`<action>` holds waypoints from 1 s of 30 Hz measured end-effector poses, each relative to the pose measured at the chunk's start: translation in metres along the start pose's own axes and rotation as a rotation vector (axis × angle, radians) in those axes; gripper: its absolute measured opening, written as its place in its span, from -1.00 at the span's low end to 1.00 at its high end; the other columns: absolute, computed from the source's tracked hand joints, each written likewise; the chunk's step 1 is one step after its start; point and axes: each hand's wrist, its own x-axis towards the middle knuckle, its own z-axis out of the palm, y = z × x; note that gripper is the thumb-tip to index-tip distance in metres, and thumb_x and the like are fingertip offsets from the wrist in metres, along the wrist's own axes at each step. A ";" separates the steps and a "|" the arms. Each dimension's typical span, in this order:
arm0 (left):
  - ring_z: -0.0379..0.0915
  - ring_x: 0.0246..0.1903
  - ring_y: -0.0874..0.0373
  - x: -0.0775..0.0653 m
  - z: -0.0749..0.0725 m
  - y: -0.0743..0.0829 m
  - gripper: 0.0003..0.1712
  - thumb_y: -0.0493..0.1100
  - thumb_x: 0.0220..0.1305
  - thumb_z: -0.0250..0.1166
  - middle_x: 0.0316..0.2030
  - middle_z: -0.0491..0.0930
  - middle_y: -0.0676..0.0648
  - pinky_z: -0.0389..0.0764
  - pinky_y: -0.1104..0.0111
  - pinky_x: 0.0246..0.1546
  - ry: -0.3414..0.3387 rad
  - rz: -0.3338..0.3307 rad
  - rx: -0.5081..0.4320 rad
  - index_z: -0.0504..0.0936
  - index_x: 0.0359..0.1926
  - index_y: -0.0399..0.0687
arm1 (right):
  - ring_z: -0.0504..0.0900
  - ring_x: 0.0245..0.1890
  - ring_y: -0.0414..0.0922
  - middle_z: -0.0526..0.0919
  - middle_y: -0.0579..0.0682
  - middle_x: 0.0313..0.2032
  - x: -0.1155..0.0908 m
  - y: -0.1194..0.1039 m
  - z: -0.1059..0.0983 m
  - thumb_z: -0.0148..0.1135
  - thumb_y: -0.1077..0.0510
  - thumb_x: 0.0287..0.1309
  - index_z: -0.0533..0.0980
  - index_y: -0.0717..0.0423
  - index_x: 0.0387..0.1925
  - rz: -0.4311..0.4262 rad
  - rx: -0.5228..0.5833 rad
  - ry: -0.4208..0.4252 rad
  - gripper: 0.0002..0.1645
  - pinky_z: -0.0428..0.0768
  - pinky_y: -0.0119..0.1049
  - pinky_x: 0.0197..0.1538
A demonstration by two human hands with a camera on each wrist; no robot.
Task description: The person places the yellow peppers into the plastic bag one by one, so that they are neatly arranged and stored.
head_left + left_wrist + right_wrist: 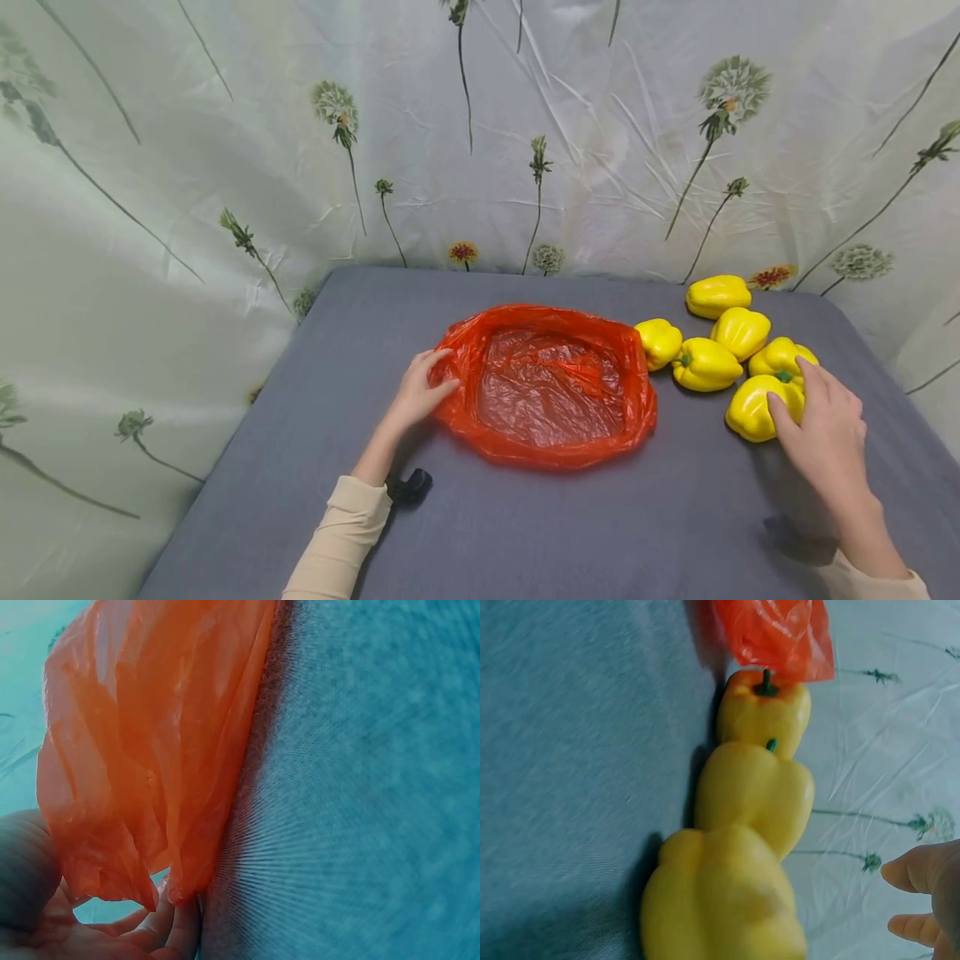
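A red plastic bag [551,454] lies spread with its mouth facing up and its rim rolled outward. At its left side is my left hand [420,390], thumb and fingers apart and touching the plastic. In the left wrist view, the bag's wrinkled side [142,750] hangs over the fingers [161,922]. My right hand [828,425] hovers over the nearest yellow bell pepper [753,408], thumb and fingers spread. In the right wrist view its fingertips [907,874] stand apart from a row of bell peppers [757,795].
Several more yellow bell peppers [707,364] are clustered right of the bag, one beside its rim. Everything rests on a grey cloth-covered surface [570,533]. A pale curtain with dandelion print [600,150] hangs behind and along the sides. Dark straps [411,487] show by the wrists.
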 end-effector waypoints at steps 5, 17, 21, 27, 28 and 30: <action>0.24 0.26 -0.23 0.000 -0.001 -0.003 -0.38 -0.20 0.16 0.28 0.23 0.33 -0.35 0.31 -0.09 0.25 0.000 -0.006 -0.029 0.38 0.24 -0.22 | -0.05 0.33 0.44 0.00 0.48 0.36 0.000 0.011 0.001 -0.11 0.05 0.30 -0.12 0.37 0.40 0.028 0.001 -0.008 -0.19 -0.05 0.42 0.25; 0.21 0.32 -0.18 -0.001 -0.002 -0.014 -0.38 -0.19 0.21 0.25 0.30 0.31 -0.29 0.29 -0.04 0.30 -0.068 -0.027 -0.157 0.33 0.30 -0.15 | -0.06 0.28 0.51 -0.08 0.62 0.30 -0.008 0.031 0.014 -0.22 -0.01 0.38 -0.21 0.50 0.37 0.105 0.058 -0.111 -0.17 -0.04 0.41 0.27; 0.26 0.29 -0.16 -0.001 -0.002 -0.015 -0.38 -0.21 0.21 0.25 0.28 0.35 -0.28 0.33 -0.01 0.28 -0.066 -0.026 -0.163 0.33 0.29 -0.14 | -0.09 0.30 0.50 -0.11 0.61 0.31 -0.008 0.032 0.018 -0.26 -0.04 0.40 -0.24 0.46 0.38 0.151 0.101 -0.145 -0.17 -0.02 0.42 0.25; 0.33 0.25 -0.14 0.000 0.000 -0.015 -0.38 -0.22 0.20 0.25 0.25 0.40 -0.26 0.36 0.01 0.26 -0.054 -0.012 -0.152 0.34 0.29 -0.12 | -0.04 0.28 0.50 -0.10 0.58 0.32 -0.010 0.031 0.023 -0.25 -0.10 0.39 -0.33 0.30 0.43 0.212 0.143 -0.174 -0.13 0.03 0.45 0.19; 0.33 0.25 -0.14 0.000 0.000 -0.016 -0.38 -0.22 0.20 0.25 0.25 0.40 -0.26 0.36 0.01 0.27 -0.054 -0.008 -0.152 0.34 0.29 -0.12 | 0.00 0.25 0.50 -0.09 0.59 0.32 -0.011 0.031 0.024 -0.24 -0.11 0.38 -0.35 0.29 0.43 0.214 0.147 -0.178 -0.11 0.06 0.46 0.17; 0.32 0.26 -0.14 -0.001 -0.001 -0.016 -0.38 -0.22 0.20 0.25 0.25 0.40 -0.26 0.35 0.00 0.27 -0.055 0.002 -0.146 0.33 0.30 -0.12 | 0.07 0.20 0.49 -0.06 0.59 0.30 -0.011 0.029 0.026 -0.21 -0.12 0.37 -0.38 0.27 0.43 0.225 0.153 -0.181 -0.08 0.11 0.45 0.13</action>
